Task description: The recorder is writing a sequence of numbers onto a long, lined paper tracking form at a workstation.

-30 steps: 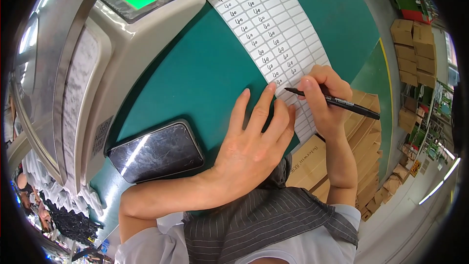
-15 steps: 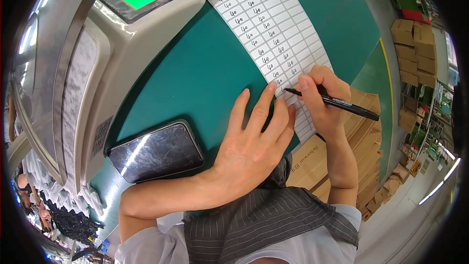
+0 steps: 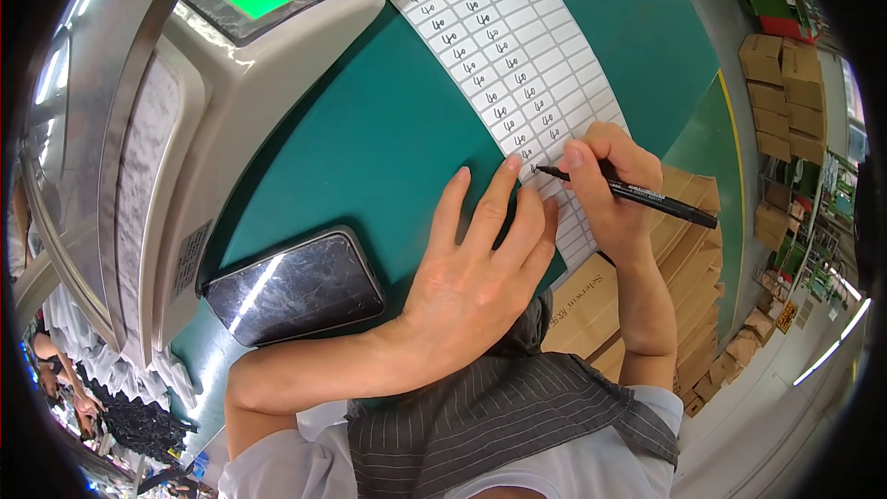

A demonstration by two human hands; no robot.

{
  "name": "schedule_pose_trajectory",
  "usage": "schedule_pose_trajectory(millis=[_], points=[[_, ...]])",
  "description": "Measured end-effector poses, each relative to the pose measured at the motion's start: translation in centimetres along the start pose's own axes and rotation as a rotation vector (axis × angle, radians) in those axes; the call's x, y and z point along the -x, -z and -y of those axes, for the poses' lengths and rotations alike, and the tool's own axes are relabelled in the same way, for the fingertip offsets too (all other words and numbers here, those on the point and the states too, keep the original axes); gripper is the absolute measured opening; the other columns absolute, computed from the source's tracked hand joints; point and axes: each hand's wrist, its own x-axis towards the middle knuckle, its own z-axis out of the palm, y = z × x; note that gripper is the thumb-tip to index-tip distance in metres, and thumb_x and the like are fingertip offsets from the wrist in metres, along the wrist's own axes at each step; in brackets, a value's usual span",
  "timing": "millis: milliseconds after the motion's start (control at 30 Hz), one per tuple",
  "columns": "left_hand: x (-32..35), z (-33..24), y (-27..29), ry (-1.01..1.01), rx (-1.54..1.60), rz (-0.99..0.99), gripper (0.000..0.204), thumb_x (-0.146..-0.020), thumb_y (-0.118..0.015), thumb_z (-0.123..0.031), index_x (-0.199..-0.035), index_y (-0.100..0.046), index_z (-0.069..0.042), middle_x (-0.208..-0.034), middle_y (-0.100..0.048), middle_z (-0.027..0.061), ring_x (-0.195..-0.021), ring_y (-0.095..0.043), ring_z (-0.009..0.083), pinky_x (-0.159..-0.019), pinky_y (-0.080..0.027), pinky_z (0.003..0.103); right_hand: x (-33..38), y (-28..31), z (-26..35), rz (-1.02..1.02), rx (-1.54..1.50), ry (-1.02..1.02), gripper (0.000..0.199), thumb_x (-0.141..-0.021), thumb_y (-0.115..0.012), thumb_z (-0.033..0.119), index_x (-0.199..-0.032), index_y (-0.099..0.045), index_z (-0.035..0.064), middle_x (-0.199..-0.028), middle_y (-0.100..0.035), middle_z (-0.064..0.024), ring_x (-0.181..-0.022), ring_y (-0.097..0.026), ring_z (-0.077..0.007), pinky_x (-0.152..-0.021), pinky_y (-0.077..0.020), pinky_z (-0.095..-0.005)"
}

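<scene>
Head view, right hand (image 3: 605, 180): pinching a black pen (image 3: 637, 194), tip down on the label sheet (image 3: 504, 37).
Left hand (image 3: 476, 268): fingers spread, pressed flat on the green table (image 3: 388, 139), fingertips holding down the sheet's near edge.
Label sheet: long white strip running away up the table, handwritten marks in its cells.
Beside the left forearm: dark phone (image 3: 296, 286), face up, just under a grey weighing scale (image 3: 185, 102) with a green display.
Lower right: cardboard boxes (image 3: 684, 268) beyond the table edge.

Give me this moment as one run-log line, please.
left hand: flat, fingers on label sheet | right hand: writing with black pen | phone: face-up on green table
</scene>
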Motion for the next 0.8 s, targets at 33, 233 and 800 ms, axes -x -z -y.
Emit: schedule_pose_trajectory(millis=[33, 233, 800], points=[[0.0, 0.0, 0.0, 0.000, 0.010, -0.002, 0.041, -0.075, -0.061, -0.011, -0.116, -0.063, -0.004, -0.112, -0.053, 0.0117, -0.124, -0.047, 0.0315, -0.099, -0.035, 0.055, 0.1, 0.0, 0.0, -0.004, 0.008, -0.008, 0.021, -0.084, -0.068, 0.006, -0.068, -0.055, 0.0025, -0.056, -0.049, -0.0018, -0.049, -0.040, -0.0085, -0.045, -0.0312, -0.0254], [0.0, 0.0, 0.0, -0.005, 0.003, 0.003, 0.041, -0.076, -0.061, -0.011, -0.116, -0.062, -0.005, -0.112, -0.052, 0.0117, -0.124, -0.047, 0.0317, -0.100, -0.034, 0.055, 0.0, 0.3, 0.4, -0.020, -0.097, -0.078, 0.019, -0.086, -0.065, 0.007, -0.070, -0.057, 0.0020, -0.058, -0.054, 0.0001, -0.051, -0.043, -0.0056, -0.047, -0.0338, -0.0231], [-0.1, 0.0, 0.1, -0.015, -0.029, 0.034, 0.040, -0.077, -0.064, -0.015, -0.116, -0.063, -0.007, -0.114, -0.053, 0.0110, -0.123, -0.047, 0.0303, -0.100, -0.034, 0.053, -0.5, 1.1, -0.4, -0.101, -0.096, -0.050, 0.017, -0.087, -0.065, 0.006, -0.072, -0.057, 0.0007, -0.060, -0.057, 0.0009, -0.053, -0.045, -0.0024, -0.048, -0.0354, -0.0203]])
